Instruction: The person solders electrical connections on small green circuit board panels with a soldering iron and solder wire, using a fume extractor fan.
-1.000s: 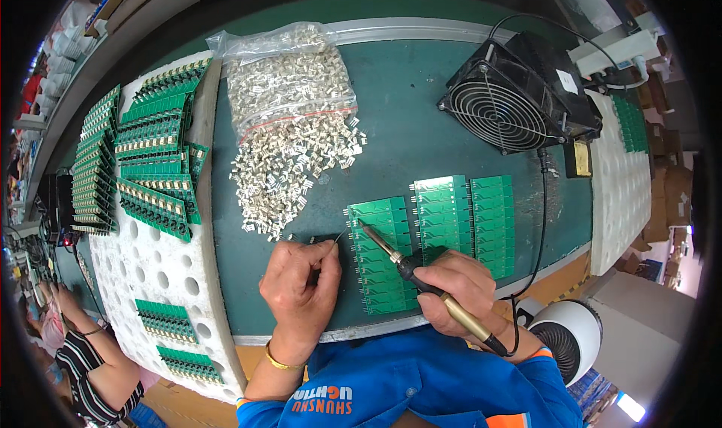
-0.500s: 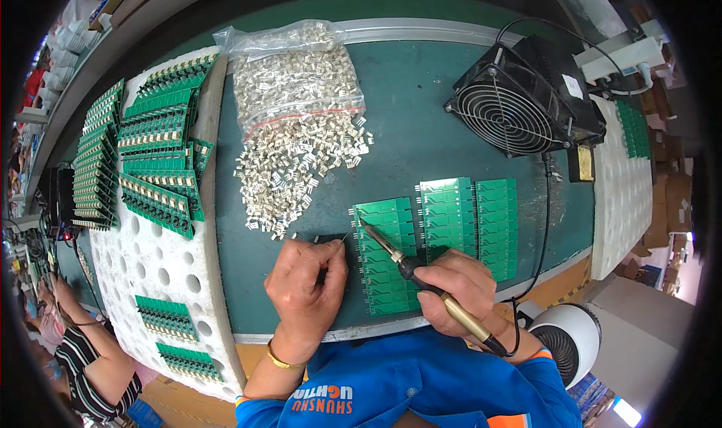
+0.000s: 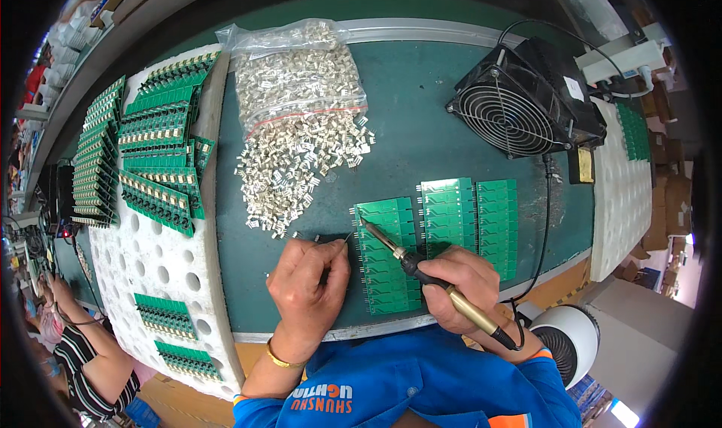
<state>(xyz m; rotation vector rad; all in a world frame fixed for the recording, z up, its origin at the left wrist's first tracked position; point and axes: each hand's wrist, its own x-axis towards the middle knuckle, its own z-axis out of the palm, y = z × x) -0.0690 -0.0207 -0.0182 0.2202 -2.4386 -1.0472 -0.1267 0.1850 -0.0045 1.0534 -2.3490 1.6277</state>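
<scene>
My left hand (image 3: pixel 307 285) pinches a thin solder wire (image 3: pixel 346 240) beside the left edge of a green circuit board panel (image 3: pixel 385 292). My right hand (image 3: pixel 459 285) grips a soldering iron (image 3: pixel 475 315), its tip on or just over that panel's upper left, where small pins stick out along the edge. Two similar panels (image 3: pixel 444 210) (image 3: pixel 496 225) lie to the right. Above my left hand, a pile of small white connectors (image 3: pixel 282 187) spreads below a clear bag (image 3: pixel 293 74) full of more.
A white foam tray (image 3: pixel 165 270) with populated boards (image 3: pixel 154 183) flanks my left. A black fan (image 3: pixel 508 101) stands at the back right beside another foam tray (image 3: pixel 624 210). A white fan (image 3: pixel 571 330) sits below the bench's right edge. A co-worker's arm (image 3: pixel 90 353) is at far left.
The whole view has shifted slightly right. My left hand has moved slightly right along with the solder wire. The iron's tip stays at the same panel's upper left.
</scene>
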